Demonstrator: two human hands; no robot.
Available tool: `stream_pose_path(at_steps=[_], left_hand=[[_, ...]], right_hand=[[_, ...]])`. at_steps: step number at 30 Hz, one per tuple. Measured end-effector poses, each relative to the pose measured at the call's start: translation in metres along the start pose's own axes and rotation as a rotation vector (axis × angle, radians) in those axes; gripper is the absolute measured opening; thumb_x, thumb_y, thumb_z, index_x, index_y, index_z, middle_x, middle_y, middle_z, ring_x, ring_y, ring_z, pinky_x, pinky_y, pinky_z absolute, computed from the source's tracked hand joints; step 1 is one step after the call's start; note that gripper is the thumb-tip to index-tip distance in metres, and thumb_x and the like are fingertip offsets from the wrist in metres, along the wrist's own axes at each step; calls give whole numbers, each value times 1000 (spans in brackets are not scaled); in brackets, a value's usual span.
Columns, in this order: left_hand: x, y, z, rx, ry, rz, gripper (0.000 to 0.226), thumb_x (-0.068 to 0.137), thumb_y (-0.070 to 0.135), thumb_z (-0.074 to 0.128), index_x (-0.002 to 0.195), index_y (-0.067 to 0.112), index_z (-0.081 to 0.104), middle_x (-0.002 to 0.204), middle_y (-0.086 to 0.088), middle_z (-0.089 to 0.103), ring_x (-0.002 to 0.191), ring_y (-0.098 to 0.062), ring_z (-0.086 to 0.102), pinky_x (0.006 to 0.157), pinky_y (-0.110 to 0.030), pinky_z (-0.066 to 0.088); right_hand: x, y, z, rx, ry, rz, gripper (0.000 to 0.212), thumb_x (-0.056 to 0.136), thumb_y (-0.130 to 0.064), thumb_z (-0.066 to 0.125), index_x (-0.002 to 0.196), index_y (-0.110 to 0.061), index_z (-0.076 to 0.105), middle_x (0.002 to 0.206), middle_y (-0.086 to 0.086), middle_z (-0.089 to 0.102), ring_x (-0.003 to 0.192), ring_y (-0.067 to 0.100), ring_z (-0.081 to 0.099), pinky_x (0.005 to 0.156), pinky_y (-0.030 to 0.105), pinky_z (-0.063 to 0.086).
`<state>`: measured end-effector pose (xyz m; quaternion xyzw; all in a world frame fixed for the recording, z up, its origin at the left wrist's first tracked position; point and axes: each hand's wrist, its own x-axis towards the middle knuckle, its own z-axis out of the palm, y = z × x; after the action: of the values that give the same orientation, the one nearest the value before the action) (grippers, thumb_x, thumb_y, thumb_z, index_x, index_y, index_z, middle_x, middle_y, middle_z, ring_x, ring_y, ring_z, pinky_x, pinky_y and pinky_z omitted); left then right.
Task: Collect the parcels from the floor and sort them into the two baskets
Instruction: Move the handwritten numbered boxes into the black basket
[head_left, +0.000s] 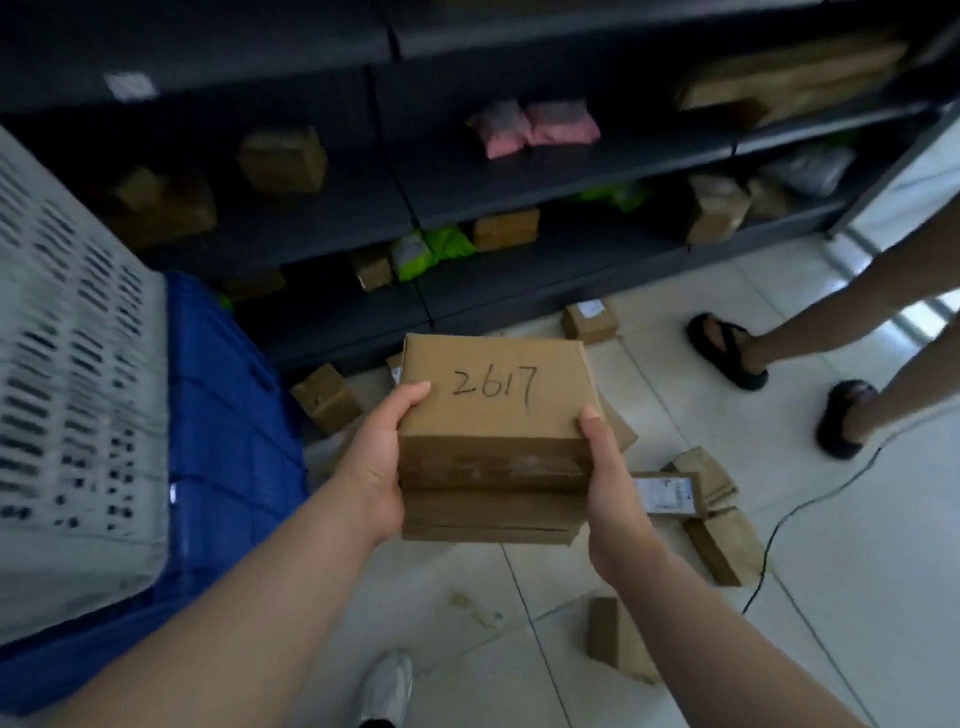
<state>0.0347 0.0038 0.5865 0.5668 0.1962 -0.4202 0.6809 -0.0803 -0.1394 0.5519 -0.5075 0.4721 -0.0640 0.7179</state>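
So both hands are on a brown cardboard box (493, 395) with "2617" scrawled on top, held up in the air over the floor (857, 571). What looks like a second, flatter box (488, 514) is stacked right under it. The left hand (374, 467) grips the left side with the thumb on the top edge, and the right hand (615, 493) does the same on the right side. A white basket (78, 374) and a blue basket (223, 415) sit at the left, touching each other. More parcels lie on the tiles: a small parcel (589, 322) at the foot of the dark shelf (519, 187), a tilted parcel (326, 397) beside the blue basket, and a labelled parcel (667, 493) just right of the right hand. Another person's sandals (727, 351) stand over at the right.
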Motion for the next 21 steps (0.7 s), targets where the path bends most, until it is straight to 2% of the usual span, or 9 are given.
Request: stream_pose_path(at_steps=[2,5,7,9,11,13,15,17,21], left_hand=[[-58,32,-6,-21,14,48,31,85,47,60,95,19,67,68,-10,74,83,-31,63,68,-38,47],[-141,67,-21,-87,25,136,33,85,48,60,97,18,68,71,-12,74,82,-32,64,69,-39,48],[-191,85,-35,-141,51,192,33,85,48,60,99,19,69,72,-11,74,81,-31,65,67,-38,49],[-235,100,-52,-204,96,247,35,84,48,63,101,19,70,73,-12,74,80,-31,66,66,-38,51],[-276,112,-74,-274,126,289,36,83,48,63,99,17,71,73,-11,74,77,-30,66,65,-37,50],[-311,121,-100,-314,151,350,36,84,49,61,98,17,71,72,-10,74,76,-28,66,63,-34,49],[-342,130,-132,-334,187,416,38,84,50,60,100,17,72,76,-9,75,79,-28,66,65,-35,50],[-369,138,-168,-371,225,454,35,85,49,59,95,17,72,73,-8,74,78,-27,66,65,-34,50],[-417,147,-257,-434,333,519,34,85,49,60,92,18,73,74,-9,75,77,-28,66,61,-31,49]], right_hand=[[-45,-35,14,-56,-52,-23,69,84,-69,49,133,-21,45,125,4,53,111,22,50,93,38,39],[-109,-83,39,-128,-149,-93,60,87,-67,45,128,-23,45,121,4,53,109,22,49,92,37,35],[-146,-107,59,-170,-218,-118,72,81,-74,47,133,-23,45,123,6,54,111,24,50,99,41,37],[-182,-126,84,-211,-269,-140,91,67,-84,52,137,-26,46,125,6,56,113,27,53,106,50,38],[-214,-140,111,-258,-317,-185,97,60,-89,50,136,-29,48,125,5,58,115,28,53,107,55,37],[-245,-150,141,-303,-382,-220,84,70,-84,48,132,-28,50,125,5,56,115,28,52,108,55,36],[-276,-157,174,-334,-459,-242,57,82,-74,47,115,-28,56,115,6,59,110,27,54,107,53,37],[-302,-155,212,-362,-516,-241,42,85,-69,48,99,-31,58,108,5,64,105,27,58,106,52,40],[-357,-131,303,-371,-669,-213,56,82,-71,52,115,-27,61,110,7,68,105,30,62,103,53,44]])
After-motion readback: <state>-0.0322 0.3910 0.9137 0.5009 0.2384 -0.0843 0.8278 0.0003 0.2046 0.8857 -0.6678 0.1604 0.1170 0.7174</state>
